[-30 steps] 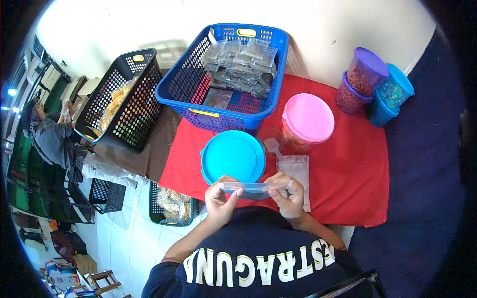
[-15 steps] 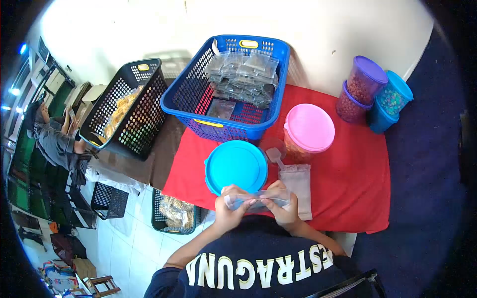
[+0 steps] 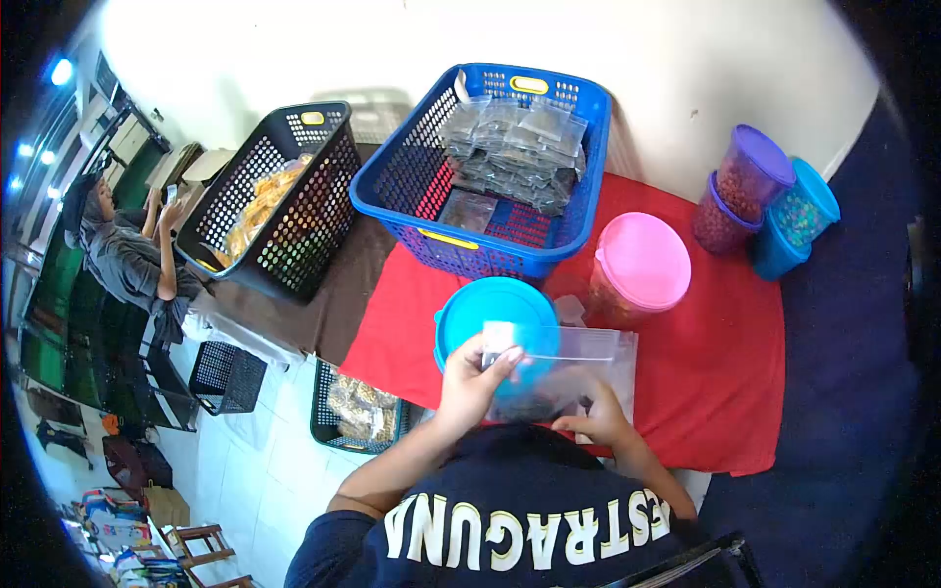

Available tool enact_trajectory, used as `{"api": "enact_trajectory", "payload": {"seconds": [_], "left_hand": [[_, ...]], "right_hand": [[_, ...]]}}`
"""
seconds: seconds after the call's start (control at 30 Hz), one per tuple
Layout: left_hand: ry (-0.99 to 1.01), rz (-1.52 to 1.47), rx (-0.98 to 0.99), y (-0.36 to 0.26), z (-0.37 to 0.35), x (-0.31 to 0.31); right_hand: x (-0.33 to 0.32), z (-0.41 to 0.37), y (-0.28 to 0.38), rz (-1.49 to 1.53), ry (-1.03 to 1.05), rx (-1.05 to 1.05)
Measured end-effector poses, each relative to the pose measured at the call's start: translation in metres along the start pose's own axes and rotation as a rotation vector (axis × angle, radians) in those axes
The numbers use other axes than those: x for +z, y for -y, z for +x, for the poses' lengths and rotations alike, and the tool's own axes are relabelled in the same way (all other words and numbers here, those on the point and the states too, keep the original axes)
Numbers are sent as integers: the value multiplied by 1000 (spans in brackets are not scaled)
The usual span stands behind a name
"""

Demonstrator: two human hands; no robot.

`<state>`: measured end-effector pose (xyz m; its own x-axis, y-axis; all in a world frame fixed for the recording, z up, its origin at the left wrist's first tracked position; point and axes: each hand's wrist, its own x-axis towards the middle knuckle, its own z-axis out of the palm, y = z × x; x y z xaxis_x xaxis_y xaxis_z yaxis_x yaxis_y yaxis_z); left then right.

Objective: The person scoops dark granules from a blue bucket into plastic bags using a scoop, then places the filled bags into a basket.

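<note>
Hands against half a second ago: the right hand has parted from the left hand and sits lower and to the right; the clear plastic bag, a narrow band then, now shows as a broad sheet.
Left fingers: pinched narrow, thumb against forefinger, on the bag's left upper corner.
Right fingers: partly curled and blurred, at the bag's lower right; whether they grip or only brush it, I cannot tell.
Bag's lie: it stretches rightward and down from the left fingertips, between the hands; its long axis seems to run left to right, though blur hides the lower part. The left hand is the nearer, in contact.
Bag's look: thin, see-through, glaring white by the left thumb; no contents can be made out.
Teal-lidded tub: just beyond the left fingers, partly seen through the bag.
Flat clear bags: just beyond the right fingers, on the red cloth.
Pink-lidded tub: farther out, beyond the right fingers.
Blue basket: well beyond both hands, bearing dark flat packets.
Black basket: far to the left of the left fingers, with yellowish packets.
</note>
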<state>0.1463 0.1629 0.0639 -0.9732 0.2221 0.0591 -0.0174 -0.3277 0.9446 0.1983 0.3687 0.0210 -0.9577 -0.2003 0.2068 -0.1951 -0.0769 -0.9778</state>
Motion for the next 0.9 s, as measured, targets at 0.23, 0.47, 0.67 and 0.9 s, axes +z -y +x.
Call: {"api": "enact_trajectory", "payload": {"seconds": [0.23, 0.47, 0.67, 0.9], "left_hand": [[25, 19, -14, 3, 13, -35], [-177, 94, -209, 32, 14, -103], [-263, 200, -201, 52, 44, -174], [-291, 430, -440, 121, 89, -296]], "right_hand": [[-81, -29, -33, 861, -617, 132], [-122, -83, -87, 1060, -758, 186], [-94, -35, -43, 932, -1035, 124], [-73, 59, 40, 503, -1080, -81]]}}
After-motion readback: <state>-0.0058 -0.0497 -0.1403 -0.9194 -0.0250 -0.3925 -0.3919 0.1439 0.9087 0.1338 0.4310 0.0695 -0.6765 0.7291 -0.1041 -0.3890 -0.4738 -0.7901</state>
